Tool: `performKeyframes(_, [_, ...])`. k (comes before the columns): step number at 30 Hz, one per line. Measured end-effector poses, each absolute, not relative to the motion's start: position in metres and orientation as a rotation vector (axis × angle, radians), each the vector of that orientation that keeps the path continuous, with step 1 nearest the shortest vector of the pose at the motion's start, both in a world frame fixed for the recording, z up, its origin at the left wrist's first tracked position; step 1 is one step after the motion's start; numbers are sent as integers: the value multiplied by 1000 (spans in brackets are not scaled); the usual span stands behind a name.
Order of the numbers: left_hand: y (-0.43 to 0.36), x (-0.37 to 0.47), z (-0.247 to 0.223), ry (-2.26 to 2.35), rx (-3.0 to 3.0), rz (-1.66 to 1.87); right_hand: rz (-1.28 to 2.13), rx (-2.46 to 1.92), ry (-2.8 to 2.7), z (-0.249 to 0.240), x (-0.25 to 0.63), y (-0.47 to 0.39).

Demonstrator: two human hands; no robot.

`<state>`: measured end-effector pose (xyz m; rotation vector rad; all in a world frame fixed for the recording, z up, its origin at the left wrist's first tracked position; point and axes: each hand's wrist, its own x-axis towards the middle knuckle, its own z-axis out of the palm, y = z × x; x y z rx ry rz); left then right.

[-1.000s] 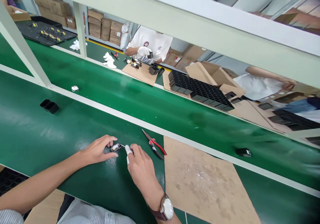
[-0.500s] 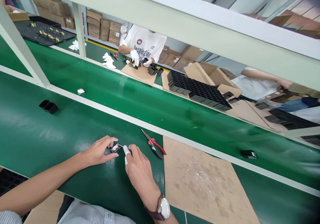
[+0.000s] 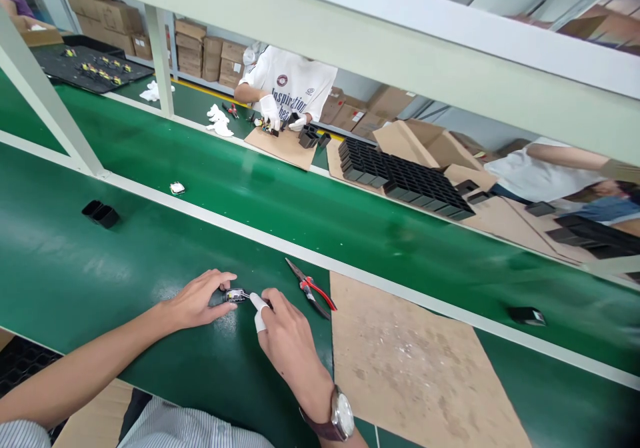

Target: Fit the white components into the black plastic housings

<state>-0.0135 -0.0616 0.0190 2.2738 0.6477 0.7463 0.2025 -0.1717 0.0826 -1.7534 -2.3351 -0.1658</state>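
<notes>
My left hand point(image 3: 203, 299) rests on the green bench, its thumb and fingers curled round a small black case with a circuit board point(image 3: 235, 295) showing white and yellow parts. From the right, my right hand point(image 3: 289, 331) reaches in, with a white cover on one finger. It pinches a thin silvery tool point(image 3: 247, 295) whose tip touches the end of the case; most of the tool is hidden in the hand, so its kind is unclear. Red-and-black long-nose pliers point(image 3: 311, 289) lie just beyond my right hand.
A stained cardboard sheet point(image 3: 415, 361) covers the bench at right. Two black cases point(image 3: 100, 214) stand at left. Past the pale rail point(image 3: 240, 228) runs a green belt point(image 3: 300, 201) carrying a white part point(image 3: 177, 188) and a black case point(image 3: 527, 316). Opposite, a gloved co-worker point(image 3: 295, 91) handles parts.
The white part and the black case on the belt have shifted right. My right hand has moved slightly right, and the case in my left hand has turned a little. The view has shifted slightly.
</notes>
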Motion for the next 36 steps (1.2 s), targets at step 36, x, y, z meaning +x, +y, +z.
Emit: performKeyframes(36, [-29,-4,40,897,938,852,-188,-1670,-1995,21,243,-147])
